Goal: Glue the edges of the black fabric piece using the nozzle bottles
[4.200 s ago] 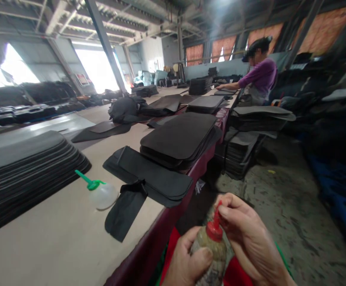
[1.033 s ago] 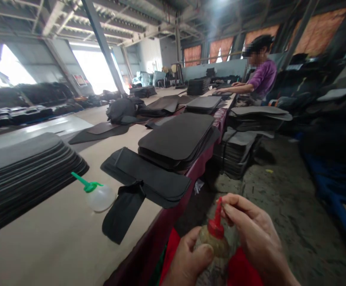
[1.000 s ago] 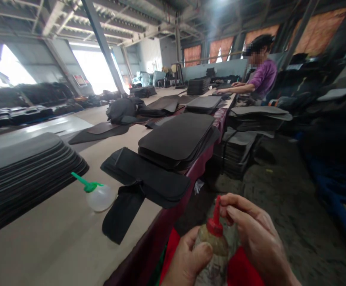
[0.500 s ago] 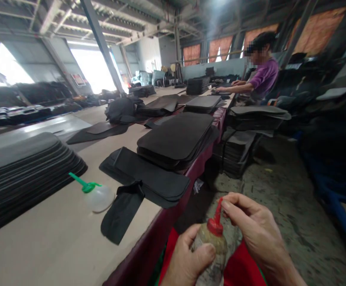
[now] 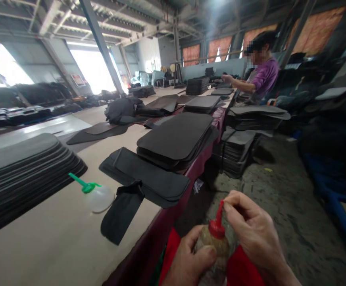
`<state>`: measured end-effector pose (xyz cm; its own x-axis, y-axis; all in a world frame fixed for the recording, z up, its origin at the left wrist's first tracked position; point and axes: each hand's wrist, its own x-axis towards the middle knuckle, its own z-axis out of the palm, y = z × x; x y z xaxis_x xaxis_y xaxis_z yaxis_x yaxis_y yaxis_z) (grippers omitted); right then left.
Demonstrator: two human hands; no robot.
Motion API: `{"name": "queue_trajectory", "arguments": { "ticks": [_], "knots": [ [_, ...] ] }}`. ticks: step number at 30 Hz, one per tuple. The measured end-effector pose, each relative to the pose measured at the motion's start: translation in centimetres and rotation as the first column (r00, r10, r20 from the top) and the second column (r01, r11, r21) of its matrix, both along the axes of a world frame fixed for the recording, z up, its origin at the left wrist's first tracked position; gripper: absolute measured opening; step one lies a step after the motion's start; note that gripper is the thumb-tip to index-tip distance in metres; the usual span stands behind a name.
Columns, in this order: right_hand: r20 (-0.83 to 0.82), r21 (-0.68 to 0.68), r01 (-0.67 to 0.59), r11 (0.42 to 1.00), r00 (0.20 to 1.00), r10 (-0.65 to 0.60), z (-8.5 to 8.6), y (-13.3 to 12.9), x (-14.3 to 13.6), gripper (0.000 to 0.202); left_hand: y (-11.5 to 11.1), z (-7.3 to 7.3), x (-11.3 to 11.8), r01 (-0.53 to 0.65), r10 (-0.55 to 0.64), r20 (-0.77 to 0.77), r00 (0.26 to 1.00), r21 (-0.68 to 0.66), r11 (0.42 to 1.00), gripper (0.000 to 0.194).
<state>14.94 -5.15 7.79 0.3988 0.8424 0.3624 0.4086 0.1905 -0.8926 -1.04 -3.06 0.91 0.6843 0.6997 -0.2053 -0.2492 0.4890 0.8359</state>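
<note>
"Gripping something?"
"Yes: at five o'clock, my left hand [image 5: 191, 257] is wrapped round a squeeze bottle [image 5: 220, 253], its red nozzle [image 5: 219, 219] leaning toward one."
"And your right?"
"My right hand [image 5: 255, 227] has thumb and finger pinched together, touching the nozzle's tip. Whether anything sits between them, I can't tell."
"What's near you?"
"At eight o'clock, on the table [image 5: 56, 246], a white bottle [image 5: 100, 200] with a green spout [image 5: 78, 180], just beside a dark strip [image 5: 122, 216]."
</note>
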Motion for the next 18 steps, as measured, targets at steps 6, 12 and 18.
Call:
{"name": "queue_trajectory", "arguments": {
  "ticks": [6,12,18],
  "knots": [
    [0.329,0.205,0.11,0.973,0.928,-0.174,0.4,0.5,-1.0,0.025,-0.5,-1.3,0.9,-0.061,0.069,0.109,0.992,-0.076,0.995,0.074],
    [0.384,0.244,0.093,0.965,0.905,-0.184,0.5,0.8,-0.9,0.024,-0.9,-0.3,1.4,-0.177,0.177,0.004,0.984,0.019,0.984,0.084],
    [0.449,0.286,0.102,0.953,0.864,-0.227,0.6,0.7,-0.4,0.024,-0.5,1.1,0.5,-0.099,0.098,0.026,0.995,0.023,0.995,0.045]
  ]
}}
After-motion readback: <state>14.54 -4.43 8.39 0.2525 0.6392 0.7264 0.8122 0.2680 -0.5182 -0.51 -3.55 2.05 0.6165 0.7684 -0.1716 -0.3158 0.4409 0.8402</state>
